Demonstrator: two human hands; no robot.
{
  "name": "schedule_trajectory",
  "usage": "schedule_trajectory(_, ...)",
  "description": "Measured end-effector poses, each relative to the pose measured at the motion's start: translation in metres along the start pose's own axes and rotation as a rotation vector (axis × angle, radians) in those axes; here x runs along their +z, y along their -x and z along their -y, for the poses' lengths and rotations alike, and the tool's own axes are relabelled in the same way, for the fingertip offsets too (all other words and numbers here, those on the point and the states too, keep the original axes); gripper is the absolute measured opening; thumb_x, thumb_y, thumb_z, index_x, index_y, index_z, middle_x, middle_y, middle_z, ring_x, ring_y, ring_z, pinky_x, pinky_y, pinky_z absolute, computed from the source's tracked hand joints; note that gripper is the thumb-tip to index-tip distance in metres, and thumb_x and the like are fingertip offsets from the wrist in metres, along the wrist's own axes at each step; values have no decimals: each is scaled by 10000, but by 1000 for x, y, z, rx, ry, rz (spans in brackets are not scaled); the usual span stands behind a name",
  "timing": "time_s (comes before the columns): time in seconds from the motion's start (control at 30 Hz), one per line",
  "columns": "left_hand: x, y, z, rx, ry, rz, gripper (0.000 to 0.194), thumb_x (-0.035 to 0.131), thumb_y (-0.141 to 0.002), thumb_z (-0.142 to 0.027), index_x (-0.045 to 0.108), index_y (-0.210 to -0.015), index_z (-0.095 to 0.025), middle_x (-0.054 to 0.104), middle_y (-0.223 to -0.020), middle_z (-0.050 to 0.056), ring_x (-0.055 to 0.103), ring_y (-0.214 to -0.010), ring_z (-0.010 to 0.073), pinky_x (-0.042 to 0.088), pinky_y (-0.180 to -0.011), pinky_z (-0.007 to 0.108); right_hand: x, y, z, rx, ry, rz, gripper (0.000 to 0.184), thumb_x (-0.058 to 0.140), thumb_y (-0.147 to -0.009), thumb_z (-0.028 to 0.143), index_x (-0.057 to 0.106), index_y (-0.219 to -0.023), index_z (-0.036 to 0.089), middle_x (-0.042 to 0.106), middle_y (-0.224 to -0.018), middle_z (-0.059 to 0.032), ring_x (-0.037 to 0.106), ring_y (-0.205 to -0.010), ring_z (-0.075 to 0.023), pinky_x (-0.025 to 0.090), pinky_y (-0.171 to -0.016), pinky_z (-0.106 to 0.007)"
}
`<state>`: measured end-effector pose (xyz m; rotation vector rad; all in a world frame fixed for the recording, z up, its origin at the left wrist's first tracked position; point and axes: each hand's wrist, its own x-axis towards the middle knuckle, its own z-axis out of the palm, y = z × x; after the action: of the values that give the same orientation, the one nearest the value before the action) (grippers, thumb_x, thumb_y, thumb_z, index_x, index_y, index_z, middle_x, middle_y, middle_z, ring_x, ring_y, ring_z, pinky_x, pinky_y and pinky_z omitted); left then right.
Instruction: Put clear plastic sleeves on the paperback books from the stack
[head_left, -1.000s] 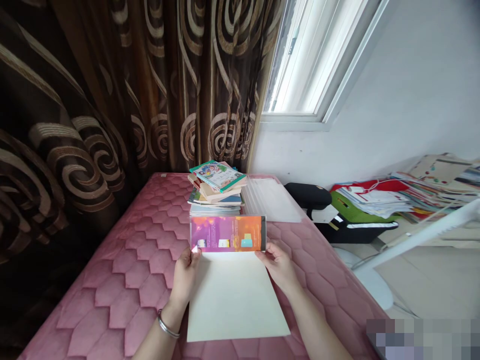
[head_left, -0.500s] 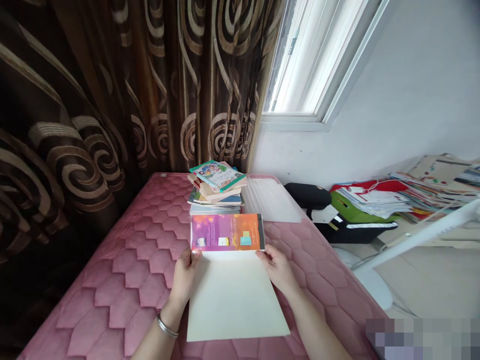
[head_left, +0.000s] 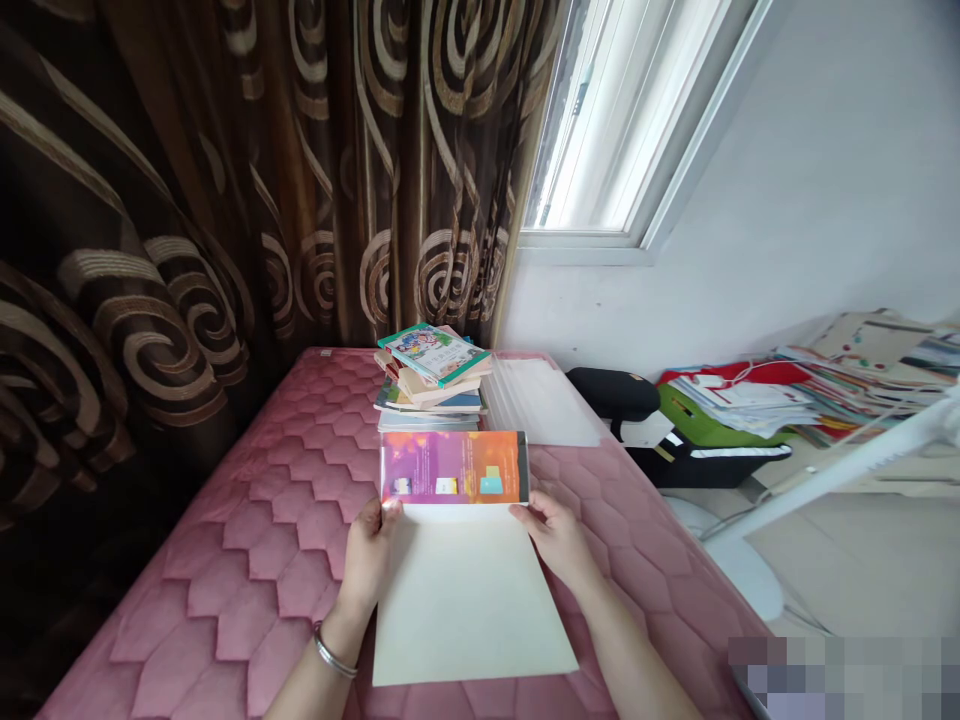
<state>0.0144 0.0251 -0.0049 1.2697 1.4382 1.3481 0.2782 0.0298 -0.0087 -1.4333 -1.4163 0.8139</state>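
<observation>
A book [head_left: 472, 600] lies in front of me, its plain cream page facing up. Along its far edge a glossy purple and orange cover flap [head_left: 454, 467] with small pictures and print is folded out. My left hand [head_left: 367, 545] pinches the near left corner of that flap, thumb on top. At the opposite corner my right hand [head_left: 559, 535] grips the same edge between thumb and fingers. The undersides of both hands' fingers are hidden. Just beyond the flap stands an uneven stack of books [head_left: 431, 400], topped by a green-edged book [head_left: 435, 352] with a colourful cover.
Pink quilted mattress [head_left: 255, 570] lies under everything. A translucent white sheet [head_left: 544, 400] rests right of the stack. Past the right edge are a black and green box [head_left: 697, 430] with papers, a white lamp [head_left: 832, 490] and piled papers [head_left: 877, 370]. A brown curtain [head_left: 315, 180] hangs behind.
Both hands keep the same hold on the book's flap. The view has shifted very slightly; nothing else has visibly moved.
</observation>
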Motion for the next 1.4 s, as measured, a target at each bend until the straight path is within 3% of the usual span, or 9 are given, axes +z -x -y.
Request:
schedule_trajectory(0.3,2,-4,9,9,86,38,381,589,-777,-483,630,-946,-144,703,-938,75,611,-920,222,452,-829,301,1,-1,-2,-51,12,31,248,598,-769,446,636,-795,202,673,-833,-39,604,-794,-216,465,-698,-296)
schedule_trajectory(0.47,-2,-5,6,1,11,58,360,556,-785,-474,626,-888,-137,694,-829,65,630,-846,236,476,-765,317,5,-1,-2,-45,-102,65,316,585,-776,498,636,-873,201,687,-824,-41,620,-783,-218,480,-682,-299)
schedule_trajectory(0.67,7,27,-27,264,-497,-255,413,561,-738,-228,499,-1136,-137,590,-1067,138,574,-1002,284,472,-834,461,12,-4,-7,-26,-119,2,404,567,-752,591,629,-790,194,645,-646,-23,582,-625,-194,456,-574,-281)
schedule_trajectory(0.73,17,53,-41,432,-708,-166,350,518,-785,-195,511,-1131,-150,579,-1092,148,549,-1050,300,460,-845,488,13,-5,-8,-36,-92,-18,414,566,-748,603,629,-786,195,645,-649,-22,579,-630,-192,453,-574,-276)
schedule_trajectory(0.8,27,82,-45,647,-862,112,353,552,-783,-190,536,-1135,-193,578,-1174,127,529,-1104,298,452,-874,468,13,-5,-8,-45,-67,-36,423,571,-739,611,633,-795,196,646,-648,-21,581,-640,-194,455,-583,-277)
schedule_trajectory(0.9,31,113,-32,954,-1043,385,506,671,-725,-403,559,-1166,-181,559,-1275,146,477,-1180,379,432,-890,513,14,-5,-9,-51,-66,-43,422,582,-732,604,641,-817,195,651,-657,-22,584,-642,-195,459,-600,-281)
schedule_trajectory(1.07,17,111,-7,927,-1240,564,706,642,-729,-561,486,-1305,-184,500,-1365,143,444,-1226,390,401,-928,539,16,-6,-7,-44,-102,-25,411,588,-748,568,639,-868,177,662,-709,-32,578,-644,-182,461,-610,-274)
schedule_trajectory(1.2,12,99,-6,979,-1291,634,513,574,-844,-373,479,-1317,-196,519,-1344,136,462,-1229,319,402,-944,479,18,-6,-5,-44,-143,-25,427,590,-745,571,649,-893,174,677,-747,-39,590,-658,-186,471,-620,-282)
schedule_trajectory(1.4,16,109,-17,1297,-1403,515,431,472,-868,-202,497,-1292,-125,584,-1243,211,580,-1093,363,443,-789,526,20,-8,-8,-37,-113,-27,476,583,-724,598,656,-940,181,670,-706,-35,593,-652,-197,469,-577,-284)
